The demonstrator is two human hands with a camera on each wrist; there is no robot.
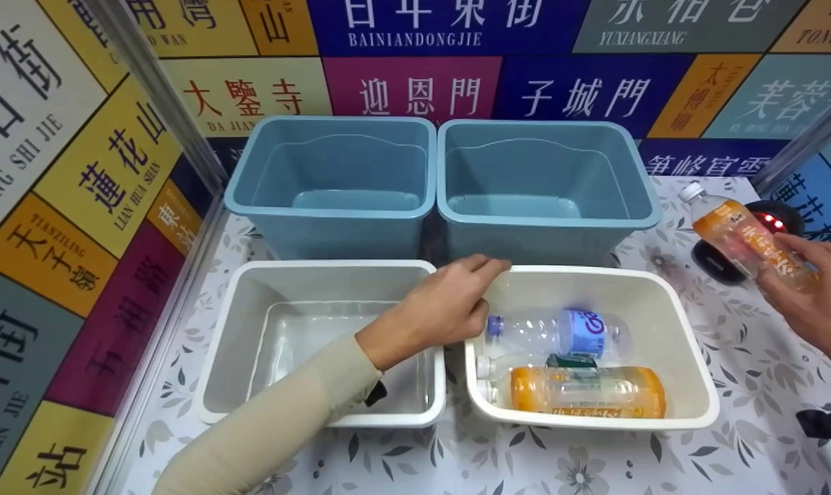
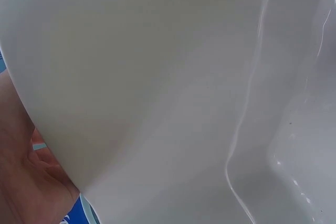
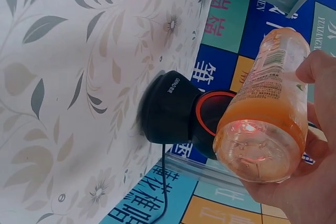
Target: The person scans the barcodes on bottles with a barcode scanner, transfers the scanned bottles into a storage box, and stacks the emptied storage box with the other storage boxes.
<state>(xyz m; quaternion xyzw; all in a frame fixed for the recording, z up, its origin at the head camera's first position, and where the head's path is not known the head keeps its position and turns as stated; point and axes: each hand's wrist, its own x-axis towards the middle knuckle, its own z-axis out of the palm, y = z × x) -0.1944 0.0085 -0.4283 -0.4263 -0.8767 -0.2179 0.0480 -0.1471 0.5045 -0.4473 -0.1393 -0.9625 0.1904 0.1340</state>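
At the right, my right hand (image 1: 818, 278) grips a clear plastic bottle (image 1: 739, 230) with an orange label and white cap. It tilts in front of a black barcode scanner (image 3: 173, 108) whose red light falls on the bottle's base. My left hand (image 1: 450, 302) reaches over the left white bin (image 1: 216, 344) and holds the rim of the right white bin (image 1: 697, 385) at its back left corner, fingers bent. Inside that bin lie a blue-labelled bottle (image 1: 584, 333), an orange-labelled bottle (image 1: 587, 392) and a partly hidden dark green-labelled bottle (image 1: 570, 360).
Two blue-grey bins (image 1: 333, 220) (image 1: 546, 223) stand behind the white ones. Lettered panels (image 1: 408, 89) rise at the back and sides. A patterned cloth (image 1: 512, 460) covers the table. The scanner's cable (image 3: 164, 182) runs down beside it.
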